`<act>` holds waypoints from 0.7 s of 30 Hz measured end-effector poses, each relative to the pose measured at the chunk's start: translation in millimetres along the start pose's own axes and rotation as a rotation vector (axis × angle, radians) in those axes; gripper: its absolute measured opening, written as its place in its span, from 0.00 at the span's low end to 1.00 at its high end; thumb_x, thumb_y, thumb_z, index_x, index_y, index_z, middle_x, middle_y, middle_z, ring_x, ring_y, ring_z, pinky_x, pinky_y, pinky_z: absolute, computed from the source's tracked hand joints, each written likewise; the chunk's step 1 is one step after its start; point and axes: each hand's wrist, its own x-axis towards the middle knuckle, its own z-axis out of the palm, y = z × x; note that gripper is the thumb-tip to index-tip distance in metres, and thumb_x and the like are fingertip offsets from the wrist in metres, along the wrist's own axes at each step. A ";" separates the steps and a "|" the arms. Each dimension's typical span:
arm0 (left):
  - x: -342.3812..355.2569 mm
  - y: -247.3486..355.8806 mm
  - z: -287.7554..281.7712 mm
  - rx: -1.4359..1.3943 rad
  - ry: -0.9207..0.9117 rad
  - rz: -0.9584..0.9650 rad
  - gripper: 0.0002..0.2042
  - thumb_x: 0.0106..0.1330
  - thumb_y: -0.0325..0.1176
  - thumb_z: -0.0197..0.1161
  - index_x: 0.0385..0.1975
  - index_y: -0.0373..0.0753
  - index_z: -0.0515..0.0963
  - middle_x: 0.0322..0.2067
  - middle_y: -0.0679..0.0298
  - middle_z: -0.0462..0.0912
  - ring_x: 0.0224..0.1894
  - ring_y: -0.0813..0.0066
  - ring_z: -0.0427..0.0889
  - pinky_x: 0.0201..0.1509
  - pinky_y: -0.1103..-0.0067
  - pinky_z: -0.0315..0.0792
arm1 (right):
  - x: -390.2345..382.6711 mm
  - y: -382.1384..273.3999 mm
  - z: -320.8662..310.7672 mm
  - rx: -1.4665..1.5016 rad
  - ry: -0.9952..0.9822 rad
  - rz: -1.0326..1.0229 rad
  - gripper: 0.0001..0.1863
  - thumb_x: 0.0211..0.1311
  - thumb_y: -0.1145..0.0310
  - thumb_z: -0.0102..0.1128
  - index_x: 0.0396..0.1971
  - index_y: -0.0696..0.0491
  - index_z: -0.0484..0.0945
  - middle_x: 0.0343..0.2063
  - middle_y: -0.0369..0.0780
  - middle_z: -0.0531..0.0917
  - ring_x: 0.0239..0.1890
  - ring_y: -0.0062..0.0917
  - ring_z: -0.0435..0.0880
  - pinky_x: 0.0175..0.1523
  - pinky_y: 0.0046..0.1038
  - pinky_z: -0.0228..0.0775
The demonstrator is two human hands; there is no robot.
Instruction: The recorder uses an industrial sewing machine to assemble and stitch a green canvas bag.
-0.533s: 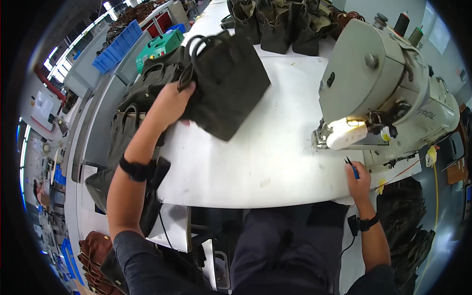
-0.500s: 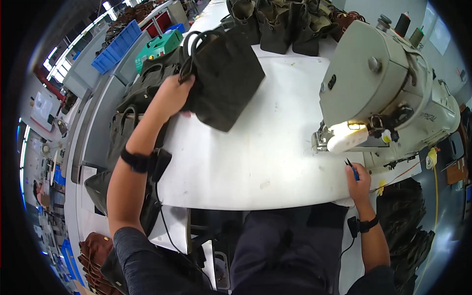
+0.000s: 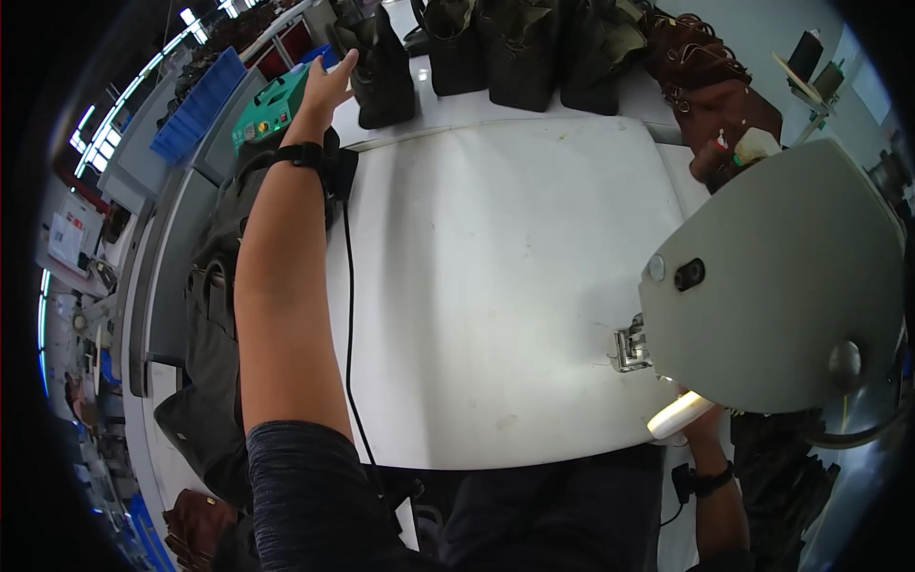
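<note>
At the far left of the table my left hand (image 3: 329, 88) is stretched out with its fingers spread and nothing gripped. Just beside its fingertips stands a dark green handbag (image 3: 378, 81), upright at the end of a row of similar bags (image 3: 519, 57). My right hand (image 3: 703, 427) is at the near right, mostly covered by the sewing machine (image 3: 772, 286) and its lit lamp (image 3: 679, 417). Its fingers are hidden, so whatever it holds does not show.
More dark bags (image 3: 214, 324) lie along the left side, by a green box (image 3: 267, 110) and a blue crate (image 3: 200, 105). Brown bags (image 3: 715, 95) are at the back right near thread spools (image 3: 805, 57). The white tabletop (image 3: 515, 276) spreads between. Dark pieces hang at the lower right.
My left hand has carried the dark handbag forward to the back row and let go of it. The view has shifted, and the machine now covers my right hand, which held small blue-handled snips.
</note>
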 end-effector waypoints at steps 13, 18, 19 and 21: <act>-217.8 -77.1 57.7 1.114 -0.621 -0.139 0.63 0.55 0.82 0.51 0.80 0.38 0.42 0.80 0.46 0.37 0.82 0.48 0.30 0.78 0.42 0.30 | 20.2 -75.2 43.6 -0.513 -0.080 -0.136 0.12 0.73 0.66 0.61 0.41 0.61 0.82 0.33 0.35 0.82 0.36 0.17 0.76 0.46 0.24 0.71; -276.8 -87.0 47.0 1.065 -0.537 -0.014 0.57 0.62 0.78 0.46 0.80 0.38 0.45 0.79 0.43 0.41 0.82 0.46 0.33 0.79 0.43 0.32 | 25.2 -63.1 43.4 -0.461 -0.129 -0.124 0.14 0.75 0.63 0.60 0.43 0.61 0.81 0.33 0.36 0.82 0.36 0.20 0.76 0.47 0.25 0.71; -285.9 -86.8 42.3 1.070 -0.519 -0.033 0.57 0.62 0.78 0.46 0.80 0.38 0.45 0.79 0.43 0.41 0.82 0.46 0.33 0.79 0.43 0.32 | 25.6 -62.0 46.9 -0.456 -0.131 -0.156 0.15 0.75 0.62 0.60 0.43 0.61 0.81 0.32 0.36 0.82 0.36 0.20 0.76 0.46 0.25 0.71; -304.9 -88.4 36.2 1.044 -0.452 -0.013 0.57 0.61 0.79 0.48 0.79 0.38 0.46 0.79 0.43 0.42 0.82 0.45 0.34 0.78 0.42 0.33 | 27.5 -59.2 49.1 -0.446 -0.152 -0.193 0.15 0.75 0.62 0.59 0.42 0.61 0.81 0.31 0.36 0.82 0.35 0.19 0.76 0.46 0.24 0.71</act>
